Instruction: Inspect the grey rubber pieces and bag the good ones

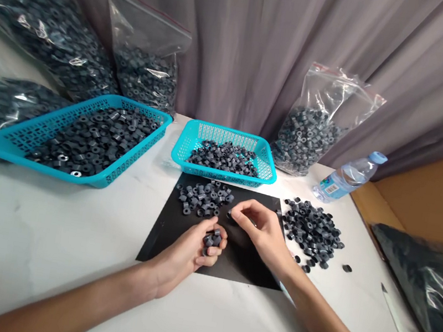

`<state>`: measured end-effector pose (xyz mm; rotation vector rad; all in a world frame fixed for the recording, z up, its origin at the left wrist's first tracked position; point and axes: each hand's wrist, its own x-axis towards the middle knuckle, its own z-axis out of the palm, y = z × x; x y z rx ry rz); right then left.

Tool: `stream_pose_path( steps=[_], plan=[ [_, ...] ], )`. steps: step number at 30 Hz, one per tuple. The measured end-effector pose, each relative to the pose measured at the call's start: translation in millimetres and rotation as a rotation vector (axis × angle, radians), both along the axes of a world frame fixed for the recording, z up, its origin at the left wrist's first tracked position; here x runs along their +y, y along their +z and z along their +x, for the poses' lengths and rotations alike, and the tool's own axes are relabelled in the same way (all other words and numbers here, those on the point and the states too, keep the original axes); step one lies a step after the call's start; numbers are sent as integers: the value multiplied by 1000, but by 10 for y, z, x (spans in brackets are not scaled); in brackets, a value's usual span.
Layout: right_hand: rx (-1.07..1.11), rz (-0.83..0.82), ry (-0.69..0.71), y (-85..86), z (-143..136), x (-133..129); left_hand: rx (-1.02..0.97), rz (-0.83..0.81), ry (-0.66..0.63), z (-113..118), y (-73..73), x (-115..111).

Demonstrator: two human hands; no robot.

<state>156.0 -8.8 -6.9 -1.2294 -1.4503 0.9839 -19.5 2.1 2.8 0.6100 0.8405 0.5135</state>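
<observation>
Cupped over a black mat (175, 248), my left hand (196, 246) has its fingers curled round several small dark grey ring-shaped pieces (213, 239). To its right, my right hand (258, 225) pinches one small dark piece (230, 214) between thumb and fingertips, just above the mat. A loose heap of grey rings (202, 196) lies on the far left part of the mat, beyond my left hand. On the white table to the right of my right hand spreads another pile of dark rings (314, 231).
Two turquoise baskets, one at left (6, 146) and one behind the mat (223, 176), hold more rings. Clear zip bags of rings stand at the back left (148, 70) and back right (306, 134). A water bottle (348, 177) leans at right, near a dark plastic-wrapped bundle (418, 276).
</observation>
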Motion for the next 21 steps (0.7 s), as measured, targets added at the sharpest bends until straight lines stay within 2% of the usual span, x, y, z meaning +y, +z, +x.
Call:
stream_pose_path(
  steps=[4, 7, 12, 18, 21],
  plan=[
    [60, -115, 136, 144, 16, -80, -28, 13, 41, 42, 50, -50],
    [-62, -54, 148, 145, 19, -66, -50, 45, 32, 51, 69, -41],
    [-219, 79, 6, 6, 25, 74, -41, 82, 73, 30, 21, 22],
    [-414, 224, 94, -174, -66, 193, -43, 54, 82, 18, -26, 62],
    [-492, 258, 60, -236, -126, 212, -47, 61, 64, 13, -27, 61]
  ],
)
